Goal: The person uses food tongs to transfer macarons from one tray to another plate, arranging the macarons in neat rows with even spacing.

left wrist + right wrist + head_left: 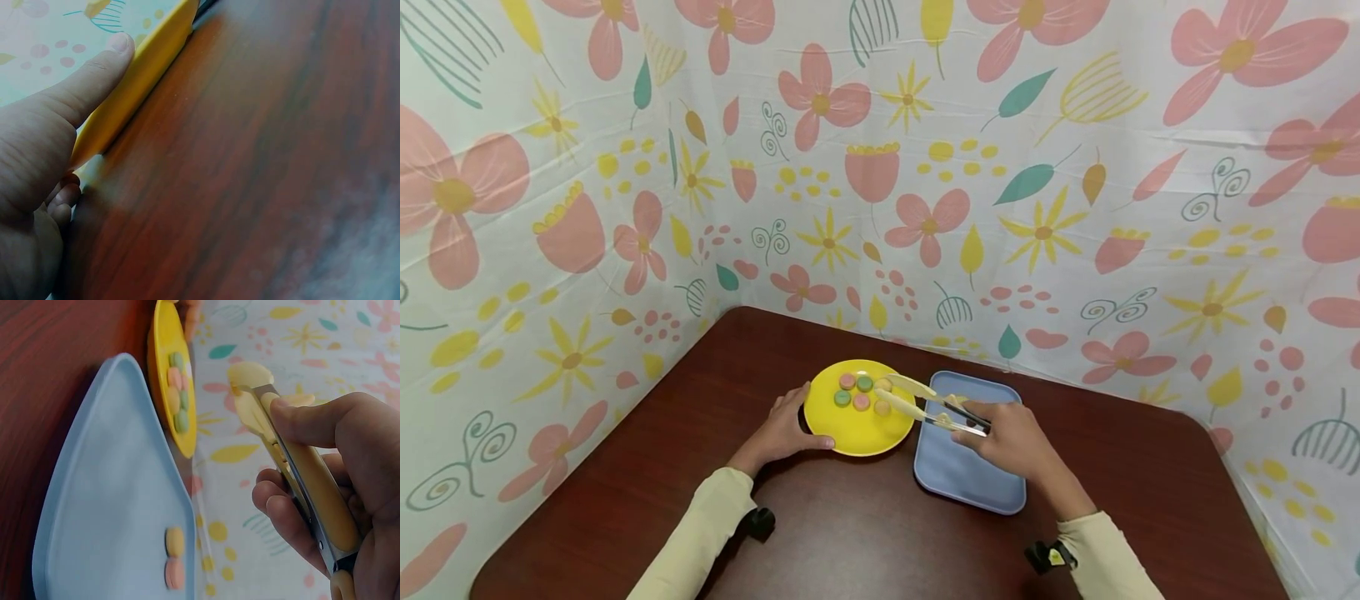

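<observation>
Two hands work at a dark wooden table (865,533) in the head view, and no brand, label or writing can be read anywhere. One yellow plate (857,437) sits near the table's middle with six small round sweets (861,393) on it, pink, green and yellowish. One blue tray (958,475) lies just to its right, touching or nearly touching the plate's rim. The left hand (786,433) rests at the plate's left edge, thumb stretched along the near rim, fingers against the far side. The right hand (1011,437) hovers over the tray and grips one pair of yellow tongs (925,404), whose tips reach over the plate's right part, slightly apart, next to a yellowish sweet. Flowered cloth (1037,167) walls the table on the left and behind.

From the left wrist, the thumb (94,78) lies straight on the plate's rim (134,84), while the other fingers curl under its edge against the table.

From the right wrist, the fingers (325,422) and thumb clamp round the tongs (300,469); its two spoon-shaped tips stand a little apart with nothing visible between them. Two sweets (174,557), one yellow and one pink, lie side by side on the tray (112,506). About five sweets show on the plate (167,381) beyond.
</observation>
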`<move>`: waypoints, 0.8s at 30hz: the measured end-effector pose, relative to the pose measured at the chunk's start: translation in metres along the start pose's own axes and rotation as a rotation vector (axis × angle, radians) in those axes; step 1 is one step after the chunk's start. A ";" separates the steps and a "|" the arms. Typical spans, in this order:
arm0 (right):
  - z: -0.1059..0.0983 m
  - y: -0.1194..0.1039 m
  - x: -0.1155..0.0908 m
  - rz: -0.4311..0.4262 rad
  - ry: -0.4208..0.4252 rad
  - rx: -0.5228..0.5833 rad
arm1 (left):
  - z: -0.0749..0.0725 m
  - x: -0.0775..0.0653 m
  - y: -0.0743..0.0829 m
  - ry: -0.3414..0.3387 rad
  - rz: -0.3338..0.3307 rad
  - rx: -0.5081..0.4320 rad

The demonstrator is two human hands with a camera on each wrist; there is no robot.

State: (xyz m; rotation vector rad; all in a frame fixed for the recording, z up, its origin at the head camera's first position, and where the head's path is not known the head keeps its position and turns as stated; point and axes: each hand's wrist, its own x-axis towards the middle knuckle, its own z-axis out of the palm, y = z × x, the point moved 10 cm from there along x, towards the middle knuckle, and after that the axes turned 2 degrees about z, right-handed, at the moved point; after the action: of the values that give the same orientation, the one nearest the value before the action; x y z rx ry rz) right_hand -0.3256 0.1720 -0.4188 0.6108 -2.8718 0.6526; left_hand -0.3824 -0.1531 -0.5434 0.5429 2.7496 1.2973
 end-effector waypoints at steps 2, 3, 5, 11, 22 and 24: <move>0.003 -0.006 0.003 -0.009 0.003 0.002 | 0.000 0.000 -0.001 -0.001 -0.004 0.004; 0.004 -0.009 0.004 -0.018 0.006 -0.004 | 0.000 0.000 -0.001 0.000 -0.001 0.003; 0.008 -0.015 0.006 -0.030 0.008 -0.008 | 0.000 0.001 -0.001 -0.001 -0.005 0.006; 0.021 -0.029 0.012 -0.075 0.019 -0.039 | 0.001 0.001 -0.004 -0.009 -0.026 0.022; 0.052 -0.044 0.018 -0.120 -0.025 0.029 | 0.000 -0.001 -0.005 -0.009 -0.039 -0.001; 0.056 -0.044 0.019 -0.117 -0.027 0.029 | 0.000 -0.001 -0.005 -0.005 -0.038 0.002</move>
State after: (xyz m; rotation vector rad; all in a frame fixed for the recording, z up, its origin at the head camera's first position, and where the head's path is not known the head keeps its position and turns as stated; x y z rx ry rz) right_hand -0.3264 0.1044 -0.4478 0.7901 -2.8298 0.6738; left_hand -0.3828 -0.1564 -0.5471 0.4907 2.7435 1.2827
